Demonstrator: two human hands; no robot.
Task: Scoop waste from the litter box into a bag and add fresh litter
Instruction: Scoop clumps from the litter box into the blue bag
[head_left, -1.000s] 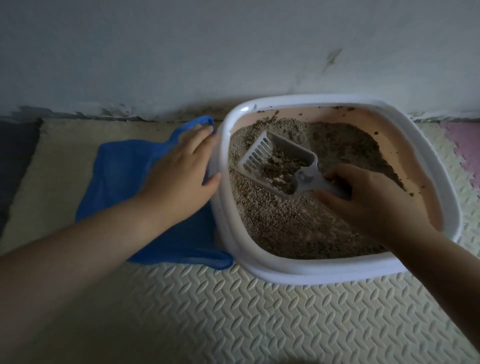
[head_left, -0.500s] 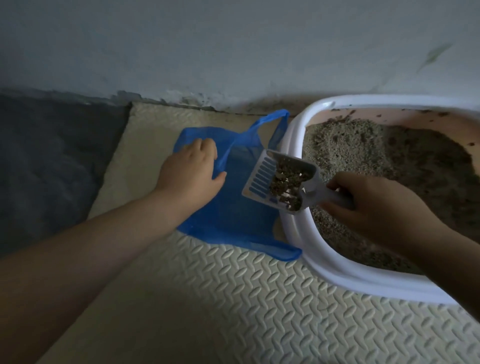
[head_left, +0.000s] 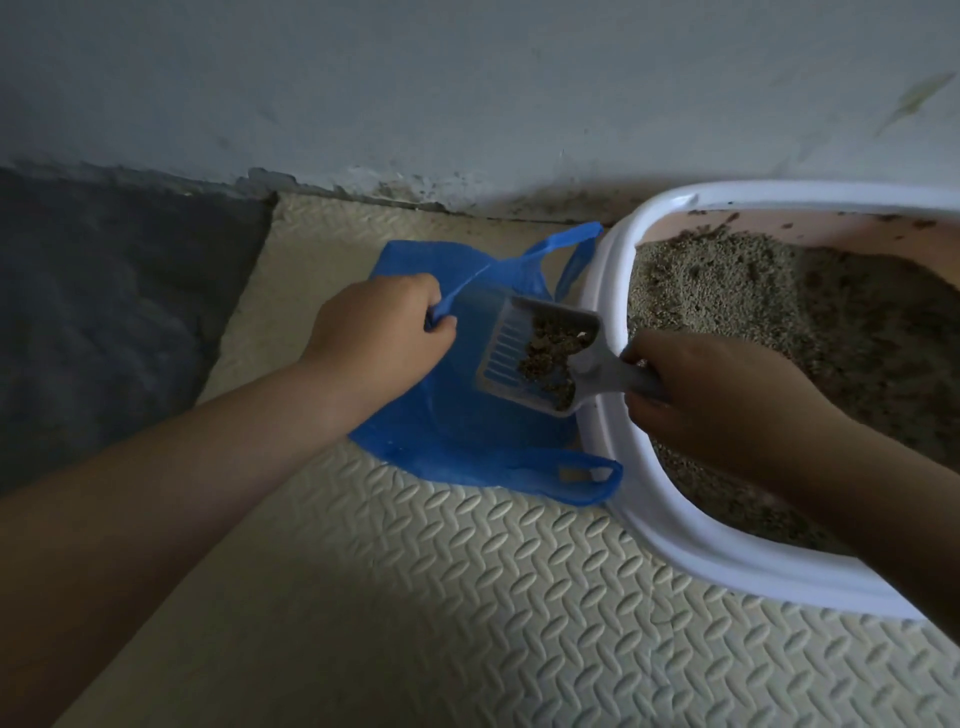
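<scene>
Left hand: Your left hand (head_left: 374, 332) is curled tight on the upper edge of the blue bag (head_left: 467, 431), pinching a fold of plastic and holding it up off the floor.
Right hand: Your right hand (head_left: 711, 395) is wrapped round the handle of the scoop (head_left: 501, 353), fingers fully closed on it, just over the left rim of the litter box (head_left: 602, 291).
Scoop: You hold the grey slotted scoop above the bag, just left of the box, with its blade pointing left and its handle crossing the rim.
Waste: Brown clumps (head_left: 548, 348) sit in the scoop, heaped toward the handle end.
Bag: It lies on the mat (head_left: 415, 597), touching the box's left wall. One handle loop rises against the far part of the rim; the other lies flat by the box's near-left corner.
Litter box: White rim, pinkish inner wall, on the right of the scene and cut off by the right edge.
Litter: Grainy grey-brown litter (head_left: 753, 291) covers the box floor, with specks stuck to the far inner wall.
Surroundings: The cream embossed mat runs up to a pale wall (head_left: 467, 78); a dark grey patch of floor (head_left: 104, 312) lies to the left.
</scene>
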